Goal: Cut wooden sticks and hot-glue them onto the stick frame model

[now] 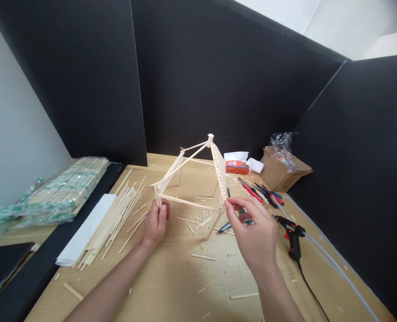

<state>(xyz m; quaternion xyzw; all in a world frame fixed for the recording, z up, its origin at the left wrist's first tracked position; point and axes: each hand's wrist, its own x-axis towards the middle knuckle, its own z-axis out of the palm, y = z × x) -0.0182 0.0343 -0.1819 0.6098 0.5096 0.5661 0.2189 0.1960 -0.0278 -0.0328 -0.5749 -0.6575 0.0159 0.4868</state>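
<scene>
A pavilion-like frame of thin wooden sticks [191,204] is held up over the wooden table, its peak topped by a small stick bundle. One roof side, on the right, is covered with closely laid sticks; the other visible sides are open. My left hand [155,223] has its fingers closed around the post at the frame's left front corner. With thumb and fingertips, my right hand [253,223] pinches the lower right corner of the roof, at the bottom of the covered side. Slim legs hang below the frame's far and right corners.
Loose sticks [114,219] lie on white paper [87,232] at left, beside plastic-wrapped bundles [60,188] and a dark phone-like device [5,268]. At right are a glue gun [292,235] with cord, pliers and cutters [268,193], a cardboard box [282,170] and an orange packet [236,167]. Offcuts dot the table [185,290].
</scene>
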